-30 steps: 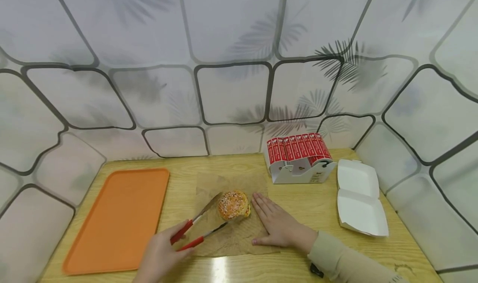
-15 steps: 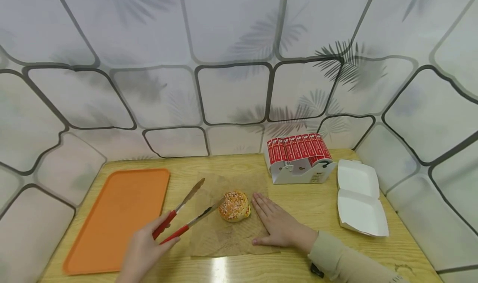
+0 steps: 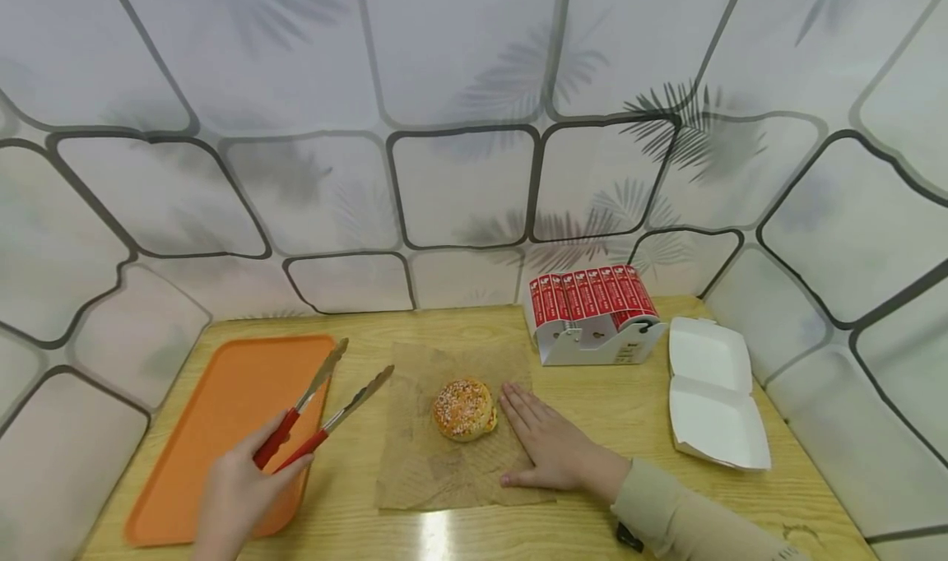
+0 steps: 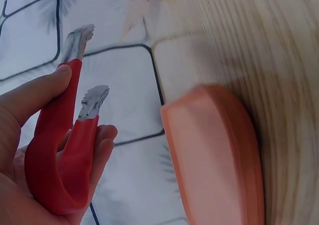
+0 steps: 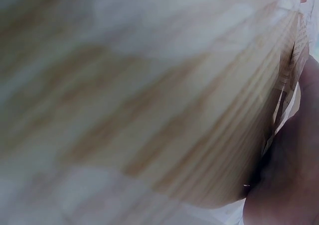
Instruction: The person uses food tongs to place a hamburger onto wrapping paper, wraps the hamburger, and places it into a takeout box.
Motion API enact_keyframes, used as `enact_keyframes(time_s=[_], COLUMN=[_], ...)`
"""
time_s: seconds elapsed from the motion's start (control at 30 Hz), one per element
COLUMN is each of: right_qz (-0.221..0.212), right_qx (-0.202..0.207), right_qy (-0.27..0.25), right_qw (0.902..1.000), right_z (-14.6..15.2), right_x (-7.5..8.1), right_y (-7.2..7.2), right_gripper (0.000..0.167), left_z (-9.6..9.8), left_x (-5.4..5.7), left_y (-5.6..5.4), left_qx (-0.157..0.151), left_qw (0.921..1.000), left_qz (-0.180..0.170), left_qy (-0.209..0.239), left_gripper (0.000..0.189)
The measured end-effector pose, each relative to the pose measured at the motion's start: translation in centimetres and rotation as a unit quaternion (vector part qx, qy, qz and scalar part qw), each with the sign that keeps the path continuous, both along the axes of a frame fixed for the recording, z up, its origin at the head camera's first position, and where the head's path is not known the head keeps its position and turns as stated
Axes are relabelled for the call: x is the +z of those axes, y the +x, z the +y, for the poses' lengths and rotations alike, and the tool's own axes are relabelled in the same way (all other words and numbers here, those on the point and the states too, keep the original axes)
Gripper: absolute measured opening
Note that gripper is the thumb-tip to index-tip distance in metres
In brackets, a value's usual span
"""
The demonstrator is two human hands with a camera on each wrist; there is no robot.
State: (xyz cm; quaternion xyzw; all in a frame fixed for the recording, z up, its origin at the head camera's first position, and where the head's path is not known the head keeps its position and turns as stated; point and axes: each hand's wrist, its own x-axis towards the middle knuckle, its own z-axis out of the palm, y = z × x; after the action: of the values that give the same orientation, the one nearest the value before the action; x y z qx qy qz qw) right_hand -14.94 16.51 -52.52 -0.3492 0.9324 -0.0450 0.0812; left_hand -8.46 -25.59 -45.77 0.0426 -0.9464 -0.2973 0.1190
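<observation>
My left hand holds red-handled metal tongs over the right part of the orange tray. Their two arms are spread apart with nothing between the tips. In the left wrist view, the thumb presses one red handle of the tongs and the fingers curl behind the other. My right hand rests with straight fingers on the right side of a sheet of brown paper. Beside its fingertips, a burger with a sesame bun lies on that paper.
A white holder filled with red packets stands at the back right of the wooden table. Right of it lies an opened white takeaway box. A patterned wall closes off the back and sides.
My left hand has drawn the tongs leftward off the burger to above the tray. The burger stays on the paper, and my right hand has not moved.
</observation>
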Motion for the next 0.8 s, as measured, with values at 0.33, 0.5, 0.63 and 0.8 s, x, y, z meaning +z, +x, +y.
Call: enact_keyframes(time_s=[0.33,0.5,0.63,0.8], right_qz=[-0.001,-0.002,-0.004,-0.002], right_qx=[-0.001,0.0,-0.002,-0.003], right_qy=[0.001,0.003,0.003,0.0], right_qw=[1.0,1.0,1.0,1.0], right_z=[0.0,0.0,0.0,0.1], right_x=[0.2,0.1,0.1,0.0], right_y=[0.1,0.0,0.0,0.0], right_gripper=[0.116,0.116,0.116,0.116], left_z=[-2.8,-4.1,-5.0,-6.0], left_x=[-1.2,-2.0,-2.4,-2.8], left_y=[-0.4,-0.4,-0.6,-0.9], left_qx=[0.042,0.062,0.076,0.093], left_qw=[0.9984,0.9976,0.9968,0.9945], left_qz=[0.034,0.018,-0.014,-0.042], left_qy=[-0.018,-0.025,-0.02,-0.024], left_gripper=[0.07,0.072,0.073,0.075])
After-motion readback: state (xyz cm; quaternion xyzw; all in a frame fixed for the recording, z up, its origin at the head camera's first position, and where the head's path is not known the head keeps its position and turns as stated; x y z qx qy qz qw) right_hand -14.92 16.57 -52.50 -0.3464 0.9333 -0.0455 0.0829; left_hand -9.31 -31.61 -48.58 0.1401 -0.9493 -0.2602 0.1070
